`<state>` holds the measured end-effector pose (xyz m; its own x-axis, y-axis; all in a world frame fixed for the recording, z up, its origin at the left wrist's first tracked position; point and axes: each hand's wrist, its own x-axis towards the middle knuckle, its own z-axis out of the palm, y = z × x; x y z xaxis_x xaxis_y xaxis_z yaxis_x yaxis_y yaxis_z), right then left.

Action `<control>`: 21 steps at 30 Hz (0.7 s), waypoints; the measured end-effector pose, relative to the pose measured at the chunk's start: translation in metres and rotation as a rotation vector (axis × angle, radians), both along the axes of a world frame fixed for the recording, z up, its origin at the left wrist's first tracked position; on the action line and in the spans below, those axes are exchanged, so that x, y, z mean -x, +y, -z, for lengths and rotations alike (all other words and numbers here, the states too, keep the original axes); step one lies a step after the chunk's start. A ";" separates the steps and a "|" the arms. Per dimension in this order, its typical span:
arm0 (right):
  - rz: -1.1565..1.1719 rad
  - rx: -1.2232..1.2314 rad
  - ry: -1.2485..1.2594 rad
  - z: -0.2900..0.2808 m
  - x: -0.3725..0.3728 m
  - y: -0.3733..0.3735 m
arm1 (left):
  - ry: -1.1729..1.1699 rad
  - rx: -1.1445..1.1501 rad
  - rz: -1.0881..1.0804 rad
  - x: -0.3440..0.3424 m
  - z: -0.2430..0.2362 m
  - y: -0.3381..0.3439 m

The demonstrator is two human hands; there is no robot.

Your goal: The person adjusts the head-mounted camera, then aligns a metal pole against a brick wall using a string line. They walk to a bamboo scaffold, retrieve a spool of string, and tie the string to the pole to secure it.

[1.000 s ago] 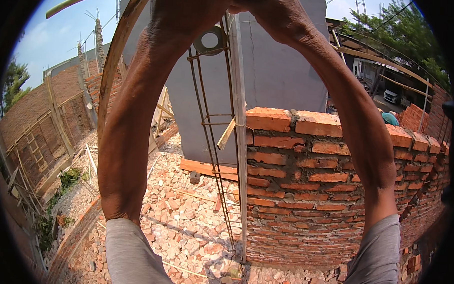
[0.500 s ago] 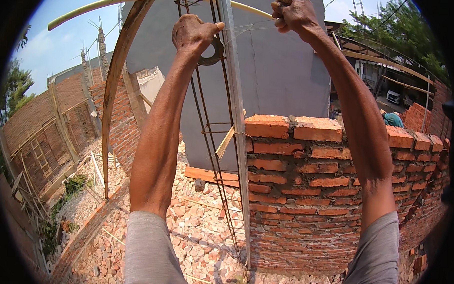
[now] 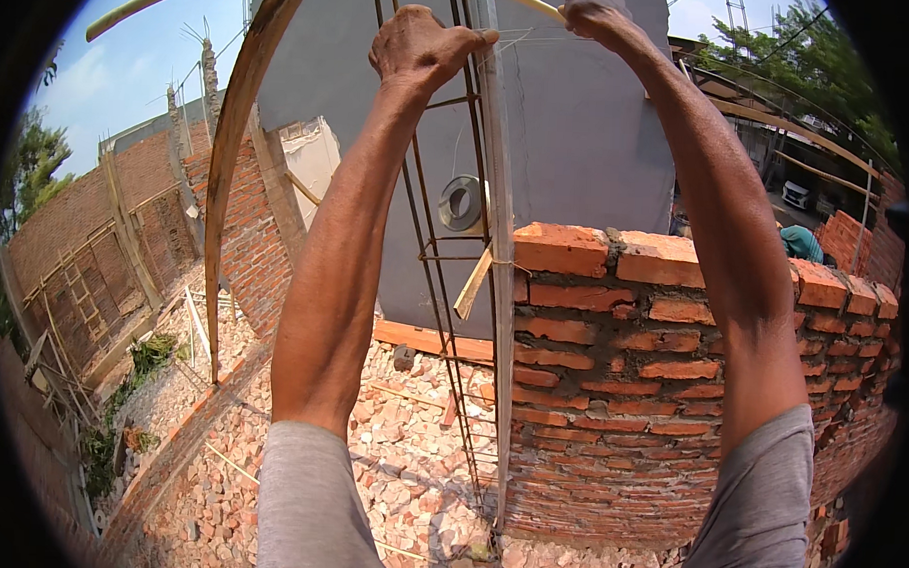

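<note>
Both my arms reach up to a grey upright bar point(image 3: 501, 236), beside a tall reinforcing-steel cage point(image 3: 424, 198). My left hand point(image 3: 418, 47) is closed, its thumb stretched against the bar and thin string. Strands of this pale string point(image 3: 533, 38) run across to my right hand point(image 3: 596, 14), closed on them at the top edge, partly cut off. A grey ring-shaped spool point(image 3: 461, 203) hangs below my left hand from a fine thread, behind the cage. Lower down, a wood sliver point(image 3: 473, 285) is tied at the bar.
An unfinished brick wall point(image 3: 611, 390) stands close on the right. A curved-looking wooden post point(image 3: 223, 176) rises at left. Broken brick rubble point(image 3: 409, 433) covers the ground. Behind stands a grey wall point(image 3: 590, 139). A person in teal point(image 3: 801, 242) is beyond the bricks at right.
The spool has dropped from beside my left hand and now hangs lower on its thread. My left thumb has come onto the bar. The whole view has shifted slightly.
</note>
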<state>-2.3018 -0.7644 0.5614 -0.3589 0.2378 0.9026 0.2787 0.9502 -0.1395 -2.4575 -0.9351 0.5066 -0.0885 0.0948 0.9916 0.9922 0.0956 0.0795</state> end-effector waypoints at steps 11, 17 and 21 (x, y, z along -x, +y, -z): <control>0.093 -0.016 -0.249 0.006 0.035 0.008 | -0.220 0.038 0.153 0.036 0.059 -0.057; 0.134 0.008 -0.382 0.003 0.048 0.009 | -0.340 -0.100 0.383 0.077 0.103 -0.070; 0.134 0.048 -0.460 -0.006 0.055 0.008 | -0.429 -0.095 0.420 0.090 0.121 -0.080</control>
<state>-2.3565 -0.7564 0.5676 -0.6815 0.3467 0.6444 0.4414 0.8972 -0.0158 -2.5474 -1.0152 0.3859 -0.4566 0.1211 0.8814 0.8209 -0.3245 0.4699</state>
